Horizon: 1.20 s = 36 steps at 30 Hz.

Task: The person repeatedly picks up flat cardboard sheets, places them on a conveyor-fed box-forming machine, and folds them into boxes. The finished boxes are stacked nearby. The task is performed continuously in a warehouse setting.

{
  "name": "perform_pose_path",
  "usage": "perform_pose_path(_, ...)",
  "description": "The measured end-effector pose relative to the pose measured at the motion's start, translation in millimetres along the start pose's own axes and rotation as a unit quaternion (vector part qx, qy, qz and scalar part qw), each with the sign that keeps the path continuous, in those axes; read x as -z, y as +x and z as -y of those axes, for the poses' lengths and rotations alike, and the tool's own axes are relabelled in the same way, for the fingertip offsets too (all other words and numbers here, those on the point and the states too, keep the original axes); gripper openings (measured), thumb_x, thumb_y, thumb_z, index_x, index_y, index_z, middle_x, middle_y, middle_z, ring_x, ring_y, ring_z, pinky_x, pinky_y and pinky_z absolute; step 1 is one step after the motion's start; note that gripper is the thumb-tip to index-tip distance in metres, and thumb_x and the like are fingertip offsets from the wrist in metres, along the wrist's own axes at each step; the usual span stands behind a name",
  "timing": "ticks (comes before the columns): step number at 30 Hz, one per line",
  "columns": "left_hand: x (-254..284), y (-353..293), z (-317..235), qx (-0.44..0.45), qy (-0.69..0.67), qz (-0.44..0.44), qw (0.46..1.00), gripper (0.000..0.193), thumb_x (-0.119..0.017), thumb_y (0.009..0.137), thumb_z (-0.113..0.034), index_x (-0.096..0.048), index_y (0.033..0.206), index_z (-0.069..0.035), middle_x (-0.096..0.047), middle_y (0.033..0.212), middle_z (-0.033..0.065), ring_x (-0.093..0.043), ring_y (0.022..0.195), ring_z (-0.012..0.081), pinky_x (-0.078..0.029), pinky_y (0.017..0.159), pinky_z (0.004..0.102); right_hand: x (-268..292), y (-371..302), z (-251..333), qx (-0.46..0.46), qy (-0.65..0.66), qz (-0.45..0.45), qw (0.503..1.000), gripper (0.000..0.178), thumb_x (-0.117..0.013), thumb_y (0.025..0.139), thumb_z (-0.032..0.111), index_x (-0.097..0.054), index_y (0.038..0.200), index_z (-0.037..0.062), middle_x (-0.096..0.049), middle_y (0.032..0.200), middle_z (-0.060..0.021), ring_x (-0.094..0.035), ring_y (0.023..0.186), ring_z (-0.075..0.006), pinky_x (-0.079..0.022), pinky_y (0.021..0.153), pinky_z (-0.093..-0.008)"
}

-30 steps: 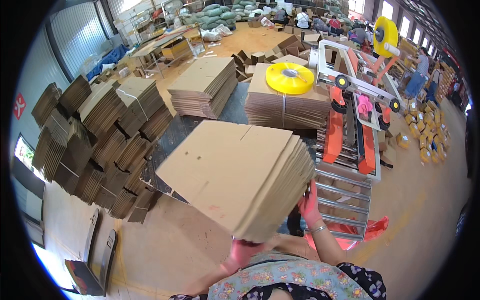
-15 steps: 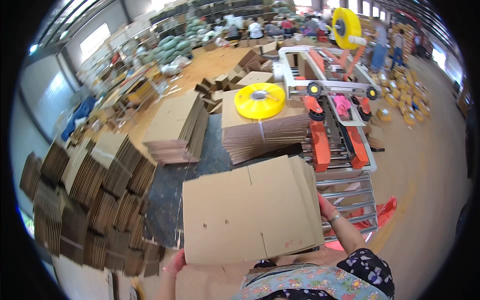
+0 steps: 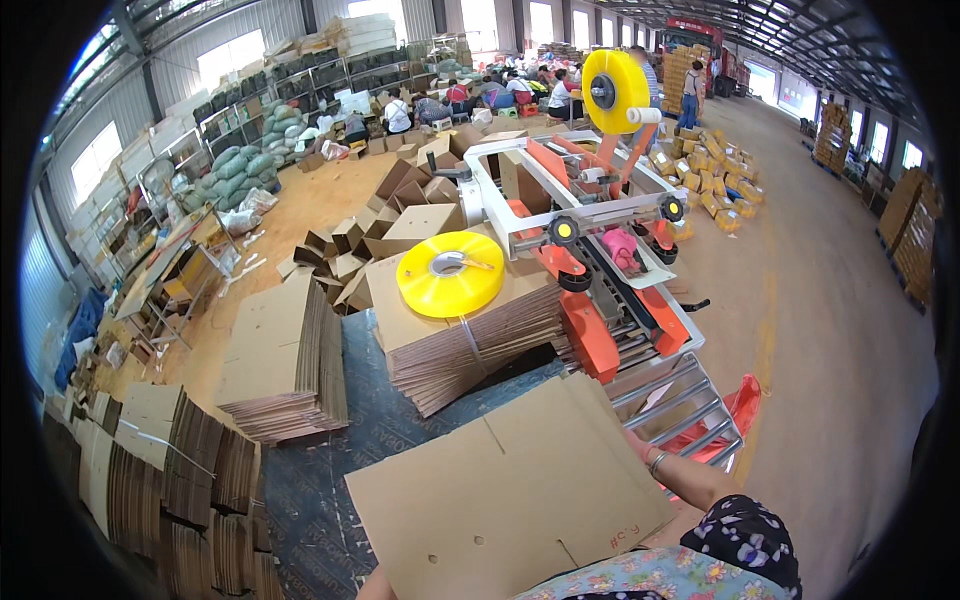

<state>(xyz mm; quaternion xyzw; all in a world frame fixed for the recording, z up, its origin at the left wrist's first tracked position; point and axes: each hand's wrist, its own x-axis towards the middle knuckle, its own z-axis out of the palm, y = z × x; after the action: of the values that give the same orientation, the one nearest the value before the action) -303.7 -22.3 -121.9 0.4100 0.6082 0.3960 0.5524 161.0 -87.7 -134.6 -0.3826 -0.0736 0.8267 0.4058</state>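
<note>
Here, flattened cardboard sheet (image 3: 510,490) held level at lower centre, right hand (image 3: 632,440) gripping its far edge for support; left hand hidden, grip indeterminable.

The flattened box (image 3: 510,490) is matt brown corrugated cardboard, as is the stack (image 3: 470,340) at twelve o'clock bearing a glossy yellow plastic tape roll (image 3: 450,274). At two o'clock, the conveyor rollers (image 3: 680,405) are bare shiny metal.
</note>
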Motion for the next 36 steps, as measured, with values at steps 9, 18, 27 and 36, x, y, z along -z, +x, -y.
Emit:
perform_pose_path(9,73,-127,-22,0.011,-0.018,-0.183,0.983,0.048,-0.041,0.101,-0.041,-0.053,0.132,-0.006,-0.062,0.123,0.0056,-0.057,0.113,0.0194,-0.043,0.1,0.0368,-42,22,115,0.209,-0.239,-0.068,0.946,0.043,-0.047,0.1,0.034,-0.061,0.122,-0.0002,-0.067,0.117,-0.0095,-0.066,0.103,-0.0176,-0.051,0.092,-0.032)
perform_pose_path(18,29,-158,-26,0.016,-0.011,-0.282,0.959,0.049,-0.04,0.101,-0.042,-0.052,0.133,-0.006,-0.061,0.125,0.0054,-0.056,0.115,0.0195,-0.042,0.101,0.0376,-38,-111,37,0.531,-0.575,-0.22,0.582,0.041,-0.047,0.1,0.033,-0.062,0.119,-0.0007,-0.067,0.114,-0.0092,-0.066,0.102,-0.0173,-0.051,0.092,-0.0315)
perform_pose_path(27,-12,-81,-33,-0.024,0.031,-0.271,0.962,0.05,-0.04,0.102,-0.043,-0.051,0.134,-0.007,-0.06,0.127,0.0052,-0.055,0.116,0.0196,-0.041,0.102,0.0385,-32,-80,49,0.584,-0.577,-0.271,0.502,0.04,-0.047,0.1,0.031,-0.063,0.117,-0.0013,-0.068,0.112,-0.0089,-0.066,0.1,-0.017,-0.05,0.092,-0.031)
perform_pose_path(36,1,74,-89,-0.163,-0.063,-0.142,0.974,0.051,-0.04,0.102,-0.044,-0.05,0.135,-0.007,-0.059,0.129,0.005,-0.054,0.118,0.0196,-0.041,0.103,0.0393,-70,33,204,0.546,-0.268,-0.122,0.785,0.035,-0.046,0.1,0.025,-0.065,0.107,-0.0038,-0.068,0.102,-0.0082,-0.065,0.096,-0.0161,-0.049,0.091,-0.0297)
